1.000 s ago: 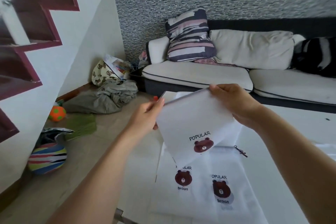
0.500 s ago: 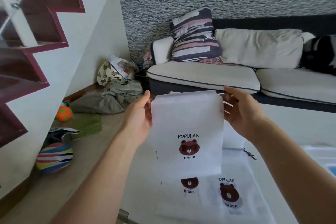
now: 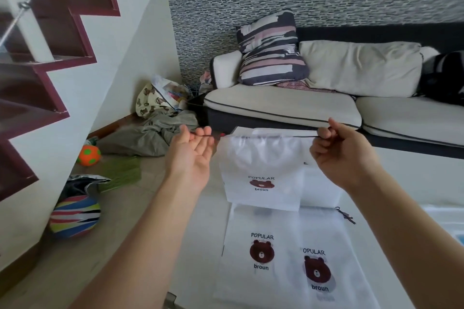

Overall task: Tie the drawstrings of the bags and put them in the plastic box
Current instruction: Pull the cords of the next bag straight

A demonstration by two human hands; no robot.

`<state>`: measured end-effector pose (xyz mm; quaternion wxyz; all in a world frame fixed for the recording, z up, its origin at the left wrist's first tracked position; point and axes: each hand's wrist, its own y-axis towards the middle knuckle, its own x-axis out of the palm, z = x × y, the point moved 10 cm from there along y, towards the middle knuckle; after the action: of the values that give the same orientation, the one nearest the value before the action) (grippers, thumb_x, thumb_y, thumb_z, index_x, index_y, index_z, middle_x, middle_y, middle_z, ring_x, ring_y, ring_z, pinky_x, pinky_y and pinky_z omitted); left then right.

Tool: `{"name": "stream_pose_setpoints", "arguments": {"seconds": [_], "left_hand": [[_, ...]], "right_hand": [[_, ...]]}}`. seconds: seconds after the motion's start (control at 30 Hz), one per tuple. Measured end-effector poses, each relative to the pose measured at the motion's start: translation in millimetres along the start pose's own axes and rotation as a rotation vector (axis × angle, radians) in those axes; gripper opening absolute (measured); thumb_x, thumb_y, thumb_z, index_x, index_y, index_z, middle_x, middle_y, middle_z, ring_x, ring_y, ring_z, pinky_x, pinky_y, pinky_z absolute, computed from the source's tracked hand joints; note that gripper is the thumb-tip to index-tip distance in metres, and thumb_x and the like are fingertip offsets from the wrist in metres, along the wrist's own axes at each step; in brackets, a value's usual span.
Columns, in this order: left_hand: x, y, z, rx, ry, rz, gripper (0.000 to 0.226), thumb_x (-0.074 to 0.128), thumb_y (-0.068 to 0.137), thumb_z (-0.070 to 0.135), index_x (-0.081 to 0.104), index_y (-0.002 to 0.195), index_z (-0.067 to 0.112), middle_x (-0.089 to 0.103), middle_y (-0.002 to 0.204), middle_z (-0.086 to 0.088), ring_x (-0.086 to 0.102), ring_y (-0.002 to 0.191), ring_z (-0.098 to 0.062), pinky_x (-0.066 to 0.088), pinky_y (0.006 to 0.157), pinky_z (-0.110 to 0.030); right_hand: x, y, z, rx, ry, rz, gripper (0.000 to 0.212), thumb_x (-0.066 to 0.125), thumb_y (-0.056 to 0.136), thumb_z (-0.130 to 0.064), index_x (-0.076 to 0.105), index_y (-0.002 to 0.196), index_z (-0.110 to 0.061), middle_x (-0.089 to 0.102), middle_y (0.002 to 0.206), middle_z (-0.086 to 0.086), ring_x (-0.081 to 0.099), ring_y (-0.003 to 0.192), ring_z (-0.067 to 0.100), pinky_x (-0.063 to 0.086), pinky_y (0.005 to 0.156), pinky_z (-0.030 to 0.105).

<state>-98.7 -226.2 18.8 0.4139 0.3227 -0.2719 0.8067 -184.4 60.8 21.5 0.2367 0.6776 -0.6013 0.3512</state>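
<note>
Drawstrings now taut; bag gathered

Held bag: in front of the sofa, hanging above the bench.
Hands: left hand left of the held bag, right hand right of it.
Flat bags: on the bench, nearer than the held bag.
Striped cushion: on the sofa, at its left end.
Clothes heap: on the floor, left of the sofa.
Balls: spotted ball and striped ball, on the floor left of the held bag.
</note>
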Motion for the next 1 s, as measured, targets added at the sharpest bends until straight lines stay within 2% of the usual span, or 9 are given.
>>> {"name": "stream_pose_setpoints", "arguments": {"seconds": [0.1, 0.2, 0.27, 0.43, 0.63, 0.73, 0.87, 0.93, 1.0], "left_hand": [[-26, 12, 23, 0.062, -0.069, 0.148, 0.016, 0.042, 0.107, 0.013, 0.057, 0.103, 0.017, 0.048, 0.054, 0.005, 0.058, 0.057, -0.011, 0.056, 0.086, -0.033], [-27, 11, 34, 0.099, -0.063, 0.148, 0.029, 0.044, 0.107, 0.019, 0.052, 0.08, 0.017, 0.046, 0.048, 0.006, 0.054, 0.053, -0.01, 0.053, 0.097, -0.035], [-21, 10, 33, 0.12, -0.049, 0.117, 0.029, 0.045, 0.107, 0.023, 0.051, 0.08, 0.017, 0.047, 0.048, 0.007, 0.055, 0.052, -0.009, 0.055, 0.089, -0.033], [20, -11, 16, 0.099, 0.043, -0.121, 0.025, 0.052, 0.103, 0.031, 0.051, 0.083, 0.015, 0.042, 0.053, 0.004, 0.046, 0.047, -0.01, 0.054, 0.06, -0.025], [65, -43, -29, 0.014, 0.315, -0.365, 0.023, 0.052, 0.103, 0.028, 0.049, 0.083, 0.017, 0.027, 0.06, 0.005, 0.023, 0.051, -0.007, 0.025, 0.047, -0.018], [71, -49, -47, -0.124, 0.282, -0.424, 0.027, 0.041, 0.103, 0.023, 0.061, 0.1, 0.005, 0.035, 0.061, 0.004, 0.026, 0.052, -0.008, 0.025, 0.047, -0.019], [78, -53, -46, -0.069, 0.282, -0.531, 0.032, 0.032, 0.104, 0.003, 0.063, 0.111, -0.003, 0.043, 0.067, 0.003, 0.036, 0.055, -0.007, 0.034, 0.05, -0.017], [79, -55, -43, -0.003, 0.297, -0.546, 0.029, 0.038, 0.104, 0.002, 0.066, 0.106, -0.002, 0.05, 0.068, 0.001, 0.042, 0.059, -0.007, 0.039, 0.053, -0.017], [75, -54, -41, 0.035, 0.323, -0.51, 0.024, 0.044, 0.103, 0.002, 0.067, 0.106, -0.002, 0.059, 0.066, 0.0, 0.048, 0.058, -0.008, 0.042, 0.053, -0.017]], "right_hand": [[-26, 5, -32, -0.062, 0.015, 0.136, 0.027, 0.043, 0.1, -0.008, 0.039, 0.075, -0.017, 0.041, 0.049, -0.002, 0.027, 0.044, 0.013, 0.025, 0.044, 0.021], [-41, 4, -47, -0.102, 0.014, 0.185, 0.026, 0.043, 0.1, -0.005, 0.04, 0.076, -0.016, 0.039, 0.049, -0.002, 0.027, 0.042, 0.013, 0.025, 0.042, 0.02], [-37, 4, -45, -0.126, -0.033, 0.178, 0.027, 0.047, 0.099, -0.005, 0.042, 0.074, -0.016, 0.036, 0.052, -0.002, 0.027, 0.043, 0.013, 0.026, 0.042, 0.02], [25, -6, -23, -0.082, -0.289, -0.082, 0.035, 0.057, 0.098, -0.02, 0.043, 0.066, -0.016, 0.041, 0.054, 0.0, 0.033, 0.046, 0.012, 0.031, 0.044, 0.02], [98, -48, 16, -0.05, -0.637, -0.516, 0.017, 0.067, 0.083, -0.024, 0.062, 0.08, -0.008, 0.058, 0.07, 0.003, 0.047, 0.058, 0.009, 0.045, 0.053, 0.018], [101, -49, 15, -0.097, -0.686, -0.512, 0.007, 0.061, 0.093, -0.013, 0.067, 0.096, -0.011, 0.069, 0.079, 0.003, 0.05, 0.063, 0.009, 0.044, 0.058, 0.019], [97, -44, 10, -0.168, -0.73, -0.462, 0.041, 0.067, 0.085, -0.02, 0.06, 0.125, -0.017, 0.074, 0.09, 0.005, 0.048, 0.066, 0.011, 0.039, 0.065, 0.023], [99, -46, 8, -0.198, -0.731, -0.47, 0.043, 0.069, 0.079, -0.023, 0.064, 0.12, -0.014, 0.073, 0.093, 0.007, 0.049, 0.067, 0.01, 0.037, 0.067, 0.026], [103, -50, 7, -0.22, -0.74, -0.494, 0.027, 0.068, 0.08, -0.023, 0.07, 0.105, -0.013, 0.076, 0.09, 0.001, 0.049, 0.068, 0.009, 0.035, 0.066, 0.026]]}}
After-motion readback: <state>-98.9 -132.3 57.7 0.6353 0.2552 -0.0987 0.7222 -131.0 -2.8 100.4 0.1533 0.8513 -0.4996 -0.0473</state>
